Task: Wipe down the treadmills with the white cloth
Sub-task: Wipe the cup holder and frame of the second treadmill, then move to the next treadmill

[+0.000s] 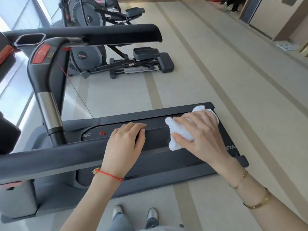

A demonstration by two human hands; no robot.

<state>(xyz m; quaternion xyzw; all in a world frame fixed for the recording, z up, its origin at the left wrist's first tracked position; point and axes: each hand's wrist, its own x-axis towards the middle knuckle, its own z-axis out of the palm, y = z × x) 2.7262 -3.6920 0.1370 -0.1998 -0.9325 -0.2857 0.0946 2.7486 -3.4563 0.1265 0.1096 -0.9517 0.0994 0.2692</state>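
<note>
Two grey shoes (135,214) stand on the pale striped floor (216,80), nearest of all, beside the dark grey treadmill (158,174). Above them the left hand (125,144) rests on a black padded handrail (50,157), its fingers (135,126) curled over the far edge. Just to the right, the right hand (200,132) presses the crumpled white cloth (180,135), fingers (188,120) spread and bent over it, thumb pinning its near side. Cloth bulges out beyond the fingertips and below the thumb, apparently over the rear end of the black running belt (158,142). That belt's long axis runs left to right, so unwiped surface probably lies leftward from the fingers, and the right hand is the nearer one. Beyond stand two grey elliptical trainers (116,60) on the same floor, with bright windows (16,14) at far left.
</note>
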